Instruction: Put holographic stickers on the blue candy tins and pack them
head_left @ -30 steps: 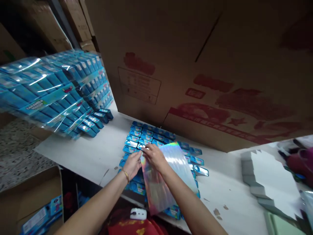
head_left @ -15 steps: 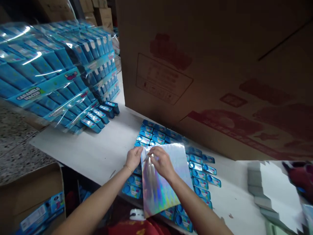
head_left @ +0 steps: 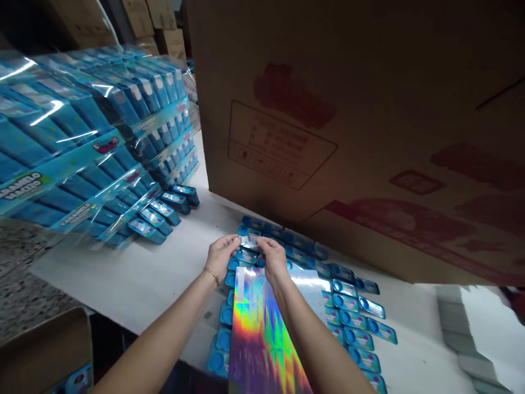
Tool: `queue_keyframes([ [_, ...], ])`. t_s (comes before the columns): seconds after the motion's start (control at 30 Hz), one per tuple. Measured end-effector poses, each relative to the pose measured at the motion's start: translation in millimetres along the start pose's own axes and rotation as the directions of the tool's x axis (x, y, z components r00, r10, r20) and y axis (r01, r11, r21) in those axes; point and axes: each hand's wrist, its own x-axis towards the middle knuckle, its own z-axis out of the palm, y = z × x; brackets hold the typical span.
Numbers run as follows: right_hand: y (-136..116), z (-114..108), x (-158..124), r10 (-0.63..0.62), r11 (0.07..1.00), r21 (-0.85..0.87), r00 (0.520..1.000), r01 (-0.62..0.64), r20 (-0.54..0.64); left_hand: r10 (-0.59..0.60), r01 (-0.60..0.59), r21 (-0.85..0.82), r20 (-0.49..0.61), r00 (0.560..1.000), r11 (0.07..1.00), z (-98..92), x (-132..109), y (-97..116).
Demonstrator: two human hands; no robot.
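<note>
Between the fingertips of my left hand (head_left: 222,255) and my right hand (head_left: 272,256) a small shiny sticker (head_left: 248,241) is stretched. Both hands are closed in a pinch, one at each end of it. They hover over rows of small blue candy boxes (head_left: 245,256) standing close together on the white table. Under my right wrist lies a holographic sticker sheet (head_left: 262,334), on top of the boxes and hiding many of them. A pale strip shows at the sheet's upper left corner.
A big cardboard carton (head_left: 353,137) stands right behind the rows. Plastic-wrapped stacks of blue boxes (head_left: 82,142) fill the left side, with several loose boxes (head_left: 152,217) beside them. An open carton (head_left: 45,350) is at lower left. White sheets (head_left: 484,328) lie at right.
Both hands have moved from the upper left edge of the sheet to just beyond it, with the small sticker now between them. The sheet appears lower in view.
</note>
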Motion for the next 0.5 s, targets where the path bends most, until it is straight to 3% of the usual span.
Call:
queue_keyframes([
  [0.2, 12.6, 23.9, 32.0, -0.242, 0.952, -0.236, 0.949, 0.192, -0.201, 0.147, -0.136, 0.158, -0.055, 0.988, 0.978, 8.1, 55.6, 2.0],
  [0.37, 13.7, 32.6, 59.5, -0.349, 0.807, -0.562, 0.914, 0.181, -0.207, 0.275, -0.246, 0.377, -0.022, 0.961, 0.893, 7.8, 105.8, -7.3],
  [0.5, 12.9, 30.3, 70.4, -0.445, 0.650, -0.735, 0.880, 0.190, -0.166, 0.285, -0.246, 0.429, -0.029, 0.958, 0.869, 6.7, 125.8, -16.2],
])
